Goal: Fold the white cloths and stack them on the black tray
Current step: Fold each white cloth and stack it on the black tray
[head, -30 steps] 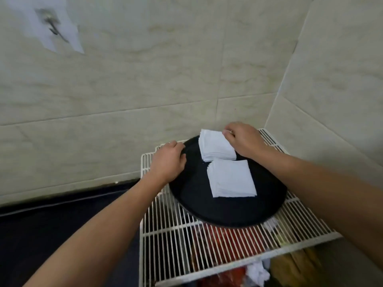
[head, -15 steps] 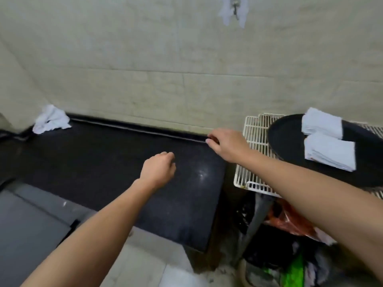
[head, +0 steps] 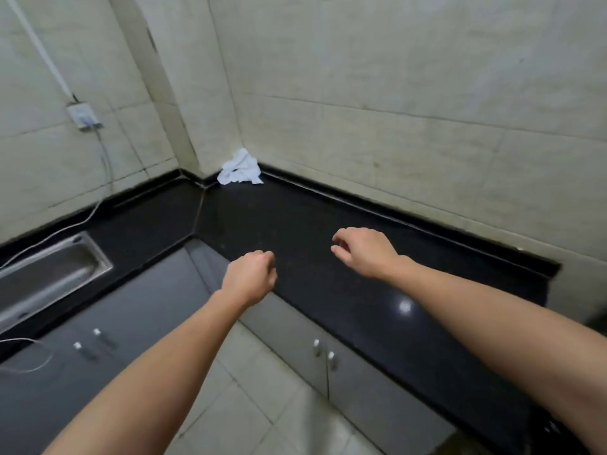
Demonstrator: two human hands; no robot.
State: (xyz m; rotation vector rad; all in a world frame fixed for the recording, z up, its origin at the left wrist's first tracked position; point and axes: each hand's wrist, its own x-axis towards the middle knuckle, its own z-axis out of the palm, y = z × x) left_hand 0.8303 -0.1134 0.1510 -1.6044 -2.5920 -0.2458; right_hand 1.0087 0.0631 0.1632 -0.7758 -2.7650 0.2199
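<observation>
A crumpled white cloth [head: 241, 168] lies in the far corner of the black countertop [head: 295, 224], against the tiled wall. My left hand [head: 251, 275] hovers over the counter's front edge with fingers loosely curled, holding nothing. My right hand [head: 363, 251] hangs above the counter to the right, fingers loosely curled and empty. Both hands are well short of the cloth. The black tray and the folded cloths are out of view.
A steel sink [head: 49, 274] is set into the counter at the left, with a white cable running from a wall socket [head: 83, 117]. Grey cabinet doors [head: 315, 349] stand below the counter. Tiled floor lies beneath.
The view has swung left, away from the tray and wire rack. Both hands have left the tray and now hang empty over the counter, nearer the crumpled cloth.
</observation>
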